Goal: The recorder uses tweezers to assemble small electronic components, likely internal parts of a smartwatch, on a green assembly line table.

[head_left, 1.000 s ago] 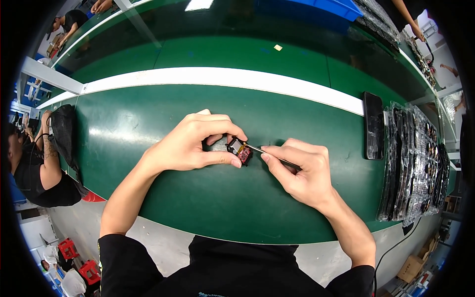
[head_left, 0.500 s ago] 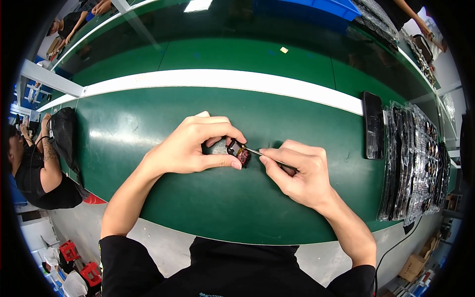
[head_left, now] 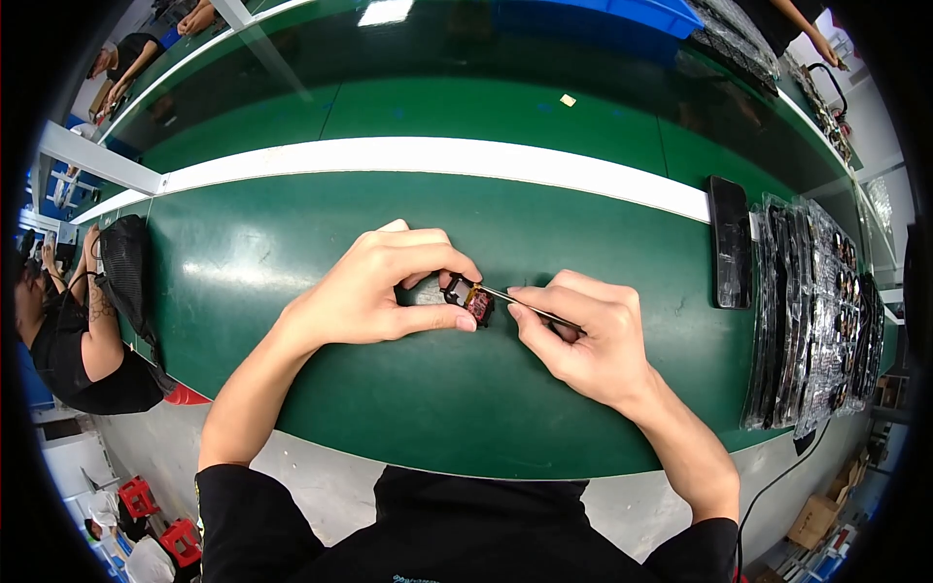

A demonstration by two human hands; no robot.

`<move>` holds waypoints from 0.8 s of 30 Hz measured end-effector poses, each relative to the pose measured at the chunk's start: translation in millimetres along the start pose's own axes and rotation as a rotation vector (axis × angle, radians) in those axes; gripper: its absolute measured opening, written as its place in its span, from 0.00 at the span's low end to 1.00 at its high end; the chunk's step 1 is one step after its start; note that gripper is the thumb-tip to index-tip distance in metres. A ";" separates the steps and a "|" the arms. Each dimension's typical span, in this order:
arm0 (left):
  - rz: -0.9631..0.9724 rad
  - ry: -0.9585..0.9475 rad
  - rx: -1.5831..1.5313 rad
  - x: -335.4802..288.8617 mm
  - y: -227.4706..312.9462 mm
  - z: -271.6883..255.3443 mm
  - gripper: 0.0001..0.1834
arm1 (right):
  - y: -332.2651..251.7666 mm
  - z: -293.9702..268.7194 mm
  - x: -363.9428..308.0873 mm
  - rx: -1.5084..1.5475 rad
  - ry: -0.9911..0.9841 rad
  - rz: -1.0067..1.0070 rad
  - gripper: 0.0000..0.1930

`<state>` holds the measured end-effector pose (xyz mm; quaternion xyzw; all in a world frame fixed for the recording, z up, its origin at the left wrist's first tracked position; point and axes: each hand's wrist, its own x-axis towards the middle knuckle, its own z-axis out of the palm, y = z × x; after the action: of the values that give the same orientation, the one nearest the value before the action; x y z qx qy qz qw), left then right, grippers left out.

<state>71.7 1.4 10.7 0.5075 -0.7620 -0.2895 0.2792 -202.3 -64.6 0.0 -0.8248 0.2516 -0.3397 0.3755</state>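
Between the thumb and fingers of my left hand is a small black-framed electronic module. Its inside shows a grey block and a reddish part with a yellowish strip. My right hand pinches a pair of tweezers or a similar thin metal tool; I cannot tell which. The slim tip points left and meets the module's upper right side, close to the yellowish strip. Both hands are over the green tabletop, and the fingers of my left hand partly cover the module's left side.
On the right a black phone lies beside stacked clear plastic trays with dark parts. A white rail crosses behind my hands. Beyond it are a small yellowish piece and a blue bin. Another person with a black bag sits left.
Both hands keep nearly the same place and hold. The tool's tip has shifted slightly left over the module, and the module is turned a little. The view has moved slightly.
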 end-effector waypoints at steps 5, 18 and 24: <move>-0.013 -0.009 -0.010 0.6 -0.2 0.5 0.24 | 1.2 0.0 -1.6 0.024 -0.013 0.007 0.09; 0.001 -0.004 -0.010 0.8 4.1 2.5 0.20 | 1.6 1.4 -6.6 0.035 -0.022 0.011 0.08; -0.002 0.005 -0.009 0.6 3.0 0.3 0.19 | 2.2 0.7 -4.9 0.022 -0.006 0.014 0.08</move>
<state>69.5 1.8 12.8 0.5078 -0.7594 -0.2919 0.2832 -205.2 -62.3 -3.9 -0.8199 0.2525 -0.3376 0.3874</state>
